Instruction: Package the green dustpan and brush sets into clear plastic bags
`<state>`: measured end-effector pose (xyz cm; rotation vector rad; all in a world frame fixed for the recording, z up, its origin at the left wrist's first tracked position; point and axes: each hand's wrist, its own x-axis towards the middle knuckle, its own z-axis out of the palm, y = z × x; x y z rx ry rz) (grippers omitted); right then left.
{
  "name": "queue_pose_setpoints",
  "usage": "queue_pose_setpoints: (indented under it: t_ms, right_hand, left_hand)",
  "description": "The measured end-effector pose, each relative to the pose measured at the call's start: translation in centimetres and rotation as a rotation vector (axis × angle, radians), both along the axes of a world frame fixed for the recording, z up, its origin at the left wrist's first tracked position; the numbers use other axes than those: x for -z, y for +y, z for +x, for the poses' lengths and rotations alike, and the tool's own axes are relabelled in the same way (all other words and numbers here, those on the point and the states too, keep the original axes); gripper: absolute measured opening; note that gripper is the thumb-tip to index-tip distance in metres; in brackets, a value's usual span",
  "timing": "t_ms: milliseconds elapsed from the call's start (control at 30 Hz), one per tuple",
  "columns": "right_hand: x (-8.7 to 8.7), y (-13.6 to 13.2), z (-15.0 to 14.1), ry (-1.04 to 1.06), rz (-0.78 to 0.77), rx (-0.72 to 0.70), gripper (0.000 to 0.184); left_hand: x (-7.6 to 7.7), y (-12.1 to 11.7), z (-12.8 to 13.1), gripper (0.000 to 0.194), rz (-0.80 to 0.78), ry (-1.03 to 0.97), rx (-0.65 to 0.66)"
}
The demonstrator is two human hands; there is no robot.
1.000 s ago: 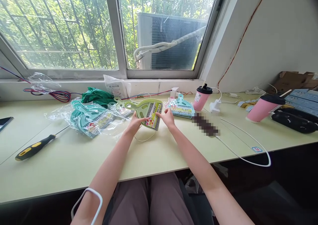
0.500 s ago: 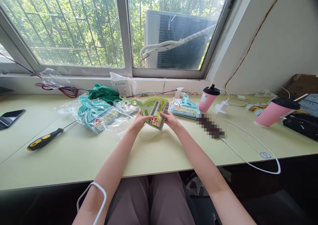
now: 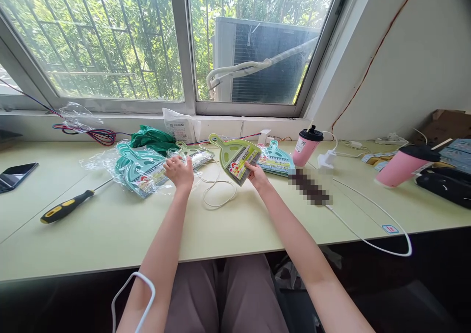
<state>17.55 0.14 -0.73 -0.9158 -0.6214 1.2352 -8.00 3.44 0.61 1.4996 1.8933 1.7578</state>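
Observation:
In my right hand [image 3: 258, 177] is a yellow-green mini dustpan and brush set [image 3: 235, 154] with a printed label, gripped at its lower right corner and tilted above the table. My left hand [image 3: 179, 172] has let its thumb and fingers spread, and it hovers by the right edge of the turquoise dustpan sets [image 3: 134, 164] in clear plastic. Whether its fingertips touch the plastic, I cannot tell. Behind it lies another green dustpan set [image 3: 198, 152]. To the right of the held set, a turquoise dustpan set [image 3: 276, 160] rests on the table, partly covered.
A screwdriver [image 3: 68, 207] and a phone [image 3: 16, 176] lie at the left. A green plastic bag [image 3: 152, 140] sits at the back. Pink cups [image 3: 307, 149] and a white cable [image 3: 368, 240] are on the right. A thin cord loop [image 3: 220, 205] lies in the middle.
My left hand has let go of the green dustpan set and moved left towards the plastic-wrapped turquoise sets. My right hand still holds the green set, now turned more upright and slightly further right.

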Motion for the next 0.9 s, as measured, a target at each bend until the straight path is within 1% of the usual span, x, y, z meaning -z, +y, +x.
queue_pose_setpoints:
  t_ms: [67,133,300,367,433,500,567,633,667,733,800,867,900]
  right_hand:
    - [0.2,0.1,0.1,0.004,-0.010,0.026,0.013]
    - [0.4,0.3,0.2,-0.002,-0.020,0.036,0.012]
    - [0.7,0.8,0.4,-0.014,-0.030,0.019,0.018]
    - [0.7,0.9,0.4,-0.034,-0.019,0.003,0.022]
    - [0.7,1.0,0.3,-0.062,-0.016,-0.009,0.024]
    - [0.7,1.0,0.2,-0.073,-0.019,-0.014,0.024]
    - [0.6,1.0,0.2,-0.061,-0.021,-0.014,0.023]
    - [0.4,0.9,0.4,-0.045,-0.008,-0.004,0.023]
    - [0.2,0.8,0.7,-0.039,0.013,0.010,0.023]
    - [-0.2,0.7,1.7,-0.025,0.090,0.054,0.024]
    - [-0.7,0.5,3.0,0.002,0.177,0.113,0.025]
    - [-1.0,0.3,4.3,0.034,0.228,0.169,0.026]
    - [-1.0,0.3,4.8,0.048,0.236,0.192,0.026]
  left_hand:
    - [0.8,0.6,-0.2,0.031,-0.112,0.068,0.033]
    - [1.4,1.0,0.1,0.035,-0.134,0.059,0.120]
    - [2.3,0.7,2.0,0.052,-0.077,-0.022,0.330]
    - [2.5,0.4,2.6,0.050,-0.033,-0.059,0.394]
    - [2.5,0.2,3.0,0.046,0.002,-0.053,0.427]
    - [2.2,-0.2,3.4,0.042,0.005,0.059,0.424]
    - [1.7,-0.7,3.8,0.035,0.015,0.233,0.429]
    - [1.0,-1.4,4.5,0.025,0.070,0.387,0.469]
    - [0.7,-1.9,4.9,0.021,0.105,0.460,0.510]
    - [0.4,-2.8,6.0,0.016,0.155,0.614,0.662]
    - [0.5,-3.7,7.2,0.016,0.174,0.743,0.883]
    - [1.0,-4.3,8.1,0.019,0.176,0.765,1.075]
    - [1.3,-4.4,8.5,0.022,0.171,0.726,1.130]
